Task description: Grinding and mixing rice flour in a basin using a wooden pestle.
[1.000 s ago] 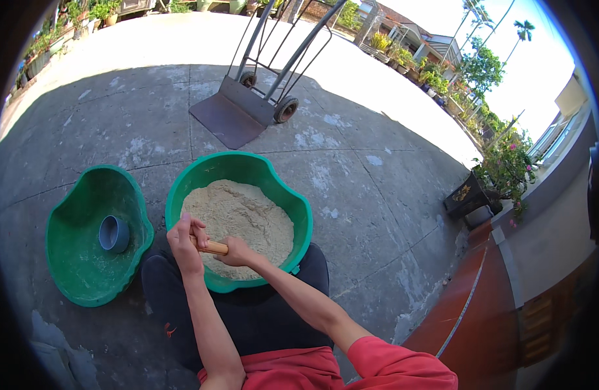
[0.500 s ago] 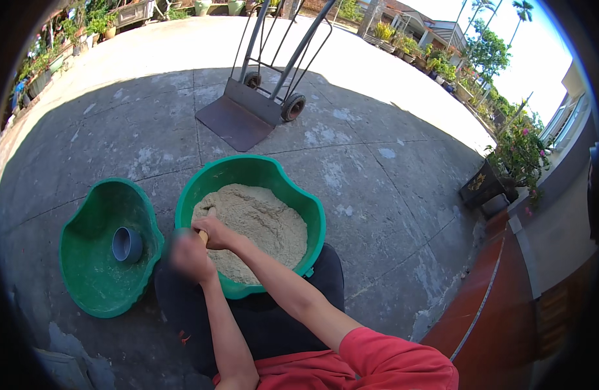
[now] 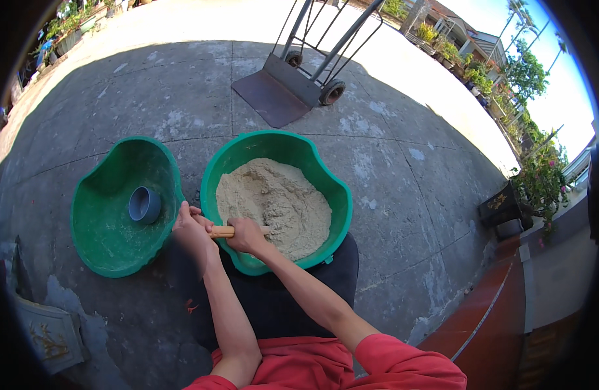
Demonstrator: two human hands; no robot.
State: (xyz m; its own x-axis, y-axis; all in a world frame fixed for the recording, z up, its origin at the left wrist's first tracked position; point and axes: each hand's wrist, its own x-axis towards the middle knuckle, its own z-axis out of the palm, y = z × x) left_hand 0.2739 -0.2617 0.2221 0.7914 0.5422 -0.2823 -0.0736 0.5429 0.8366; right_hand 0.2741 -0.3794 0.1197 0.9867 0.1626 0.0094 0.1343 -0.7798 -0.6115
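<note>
A green tub (image 3: 342,208) of pale, powdery meal (image 3: 299,211) stands in front of my knees. Across its near left rim lies a light wooden stick (image 3: 222,231), roughly level. My right hand (image 3: 249,236) is closed round it over the tub's near edge, and a short pale end shows past the knuckles, close to the meal. At the stick's outer end, my left hand (image 3: 194,231) has its fingers against the wood; part of this hand is blurred. Left of the tub sits a second green tub (image 3: 94,221), holding a small grey-blue cup (image 3: 144,205).
A hand truck (image 3: 273,91) with a metal toe plate stands beyond the tubs on the concrete floor (image 3: 403,221). To the right, a dark planter (image 3: 501,207) with a flowering bush is beside a red-brown ledge (image 3: 475,318). A grey moulded block (image 3: 49,331) is at lower left.
The stick has swung from pointing away into the meal to lying crosswise. My right hand has moved right and nearer, and the left sits out by the rim. The view has shifted.
</note>
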